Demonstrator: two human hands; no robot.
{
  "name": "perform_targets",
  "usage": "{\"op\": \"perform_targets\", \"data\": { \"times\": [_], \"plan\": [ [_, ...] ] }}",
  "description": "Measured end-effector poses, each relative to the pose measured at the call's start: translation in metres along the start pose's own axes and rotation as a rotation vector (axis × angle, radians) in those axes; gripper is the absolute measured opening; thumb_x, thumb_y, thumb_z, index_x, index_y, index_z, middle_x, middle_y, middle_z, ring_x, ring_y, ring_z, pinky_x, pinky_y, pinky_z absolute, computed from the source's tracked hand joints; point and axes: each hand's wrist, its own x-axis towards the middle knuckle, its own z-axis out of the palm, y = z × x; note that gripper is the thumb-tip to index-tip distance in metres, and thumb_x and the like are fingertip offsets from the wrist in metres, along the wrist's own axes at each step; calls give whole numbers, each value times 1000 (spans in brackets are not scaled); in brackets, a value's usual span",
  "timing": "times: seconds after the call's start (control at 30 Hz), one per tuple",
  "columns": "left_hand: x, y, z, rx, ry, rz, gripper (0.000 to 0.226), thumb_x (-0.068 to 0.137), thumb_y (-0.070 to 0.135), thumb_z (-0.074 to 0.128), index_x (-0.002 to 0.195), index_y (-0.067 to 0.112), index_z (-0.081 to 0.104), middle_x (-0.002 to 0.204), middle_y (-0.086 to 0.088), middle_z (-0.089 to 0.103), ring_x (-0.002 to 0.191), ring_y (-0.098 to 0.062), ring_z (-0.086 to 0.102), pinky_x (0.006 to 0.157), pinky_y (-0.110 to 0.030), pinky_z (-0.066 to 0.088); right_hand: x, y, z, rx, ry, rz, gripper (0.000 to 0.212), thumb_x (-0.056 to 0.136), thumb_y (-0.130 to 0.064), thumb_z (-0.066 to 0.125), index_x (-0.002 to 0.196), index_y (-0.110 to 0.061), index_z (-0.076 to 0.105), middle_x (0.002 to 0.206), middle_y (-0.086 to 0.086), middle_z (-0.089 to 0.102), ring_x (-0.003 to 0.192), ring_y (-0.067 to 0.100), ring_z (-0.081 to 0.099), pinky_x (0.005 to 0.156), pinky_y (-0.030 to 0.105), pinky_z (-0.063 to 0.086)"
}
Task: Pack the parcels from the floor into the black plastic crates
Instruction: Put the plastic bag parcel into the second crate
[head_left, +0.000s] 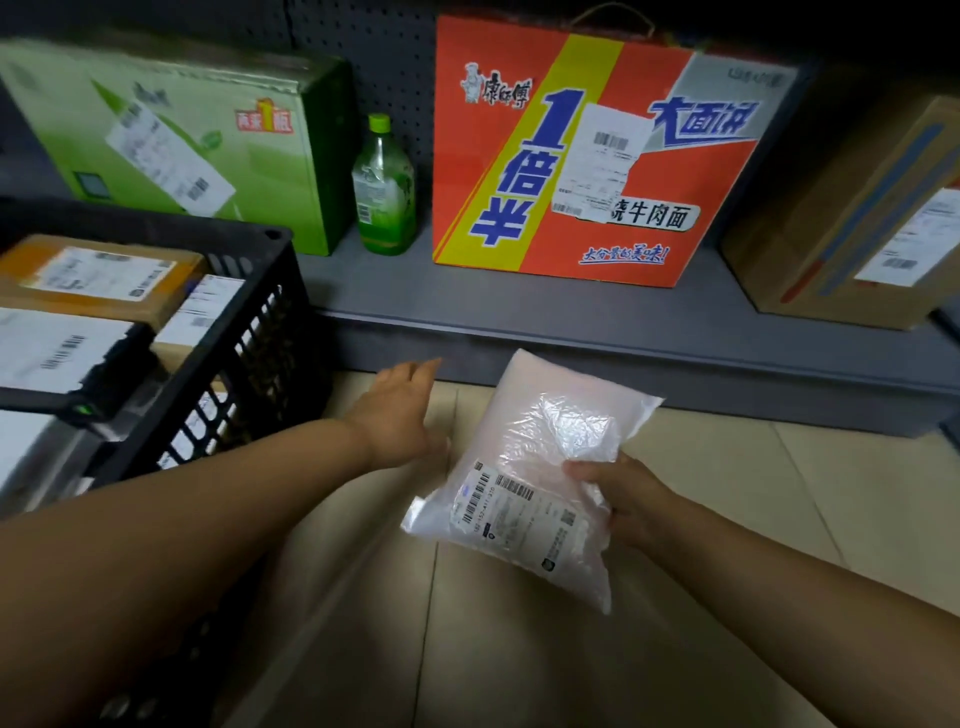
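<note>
My right hand (621, 499) grips the right edge of a pale pink plastic parcel bag (524, 457) with a white shipping label, held above the tiled floor. My left hand (402, 410) stretches forward just left of the bag, fingers straight, holding nothing. The black plastic crate (244, 343) stands at the left. It holds several parcels, among them a brown box (98, 280) with a label and white flat packets (52, 348).
A low grey shelf (571, 317) runs across the back. On it stand a green carton (176, 135), a green bottle (383, 192), an orange noodle box (582, 156) and a brown cardboard box (852, 218). Beige floor tiles (753, 493) lie below.
</note>
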Motion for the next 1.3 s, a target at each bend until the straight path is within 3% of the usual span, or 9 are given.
{"op": "perform_targets", "data": {
  "times": [0.1,0.23,0.37,0.47,0.6,0.87,1.07,1.17,1.3],
  "plan": [
    [-10,-17,-8,-207,-32,-97,107,72,47,75,150,13,11,152,-12,23,140,-28,21,112,-33,23,-12,-9,33,-23,-65,-28,34,83,4,62,116,-7,61,110,19,68,99,38,65,85,49,53],
    [-28,-32,-30,-869,-133,-255,117,55,46,79,148,9,19,135,-11,51,117,-25,55,99,-35,43,-26,-27,80,-15,-141,-81,38,82,8,62,117,-8,60,111,17,68,98,35,66,78,45,55],
    [-43,-46,-52,-1101,-105,-231,45,77,17,76,116,3,59,101,-15,71,91,-32,69,89,-51,52,-36,-42,111,-34,-217,-141,43,79,3,67,118,-9,57,110,14,69,99,33,67,84,48,54],
    [-48,-54,-68,-1167,54,-240,30,75,3,74,104,3,64,97,-16,72,85,-32,70,81,-46,55,-41,-49,126,-149,-92,-241,67,77,-4,73,136,-5,41,125,7,59,109,26,61,92,41,49],
    [-50,-56,-94,-1047,181,-201,35,68,1,79,97,10,62,94,-12,71,81,-25,69,70,-32,55,-47,-85,137,-731,241,-655,110,69,-27,83,150,-17,8,156,5,16,141,23,21,113,38,26],
    [-77,-46,-185,-975,311,33,43,68,4,80,107,13,63,97,-4,72,85,-19,70,72,-26,57,-114,-194,234,-1699,67,-1533,119,63,-48,79,149,-37,-3,159,-4,-14,144,18,-21,116,49,-11],
    [-120,-74,-264,-413,332,123,35,70,11,78,101,14,62,90,1,71,79,-11,68,71,-24,54,-149,-227,314,-1997,113,-1733,116,57,-71,68,150,-31,11,158,3,12,145,26,-16,112,60,-12],
    [-147,-108,-286,-292,239,49,34,70,7,78,98,18,62,89,2,71,77,-10,69,70,-24,56,-156,-211,357,-2041,78,-1796,104,59,-73,64,145,-29,27,136,3,45,144,29,12,112,61,-11],
    [-180,-157,-297,-290,303,-27,32,67,11,80,91,22,62,85,3,71,74,-10,69,68,-26,54,-177,-190,417,-1991,108,-1907,78,66,-71,60,129,-26,49,109,3,57,119,31,44,116,55,-6]
  ]
}}
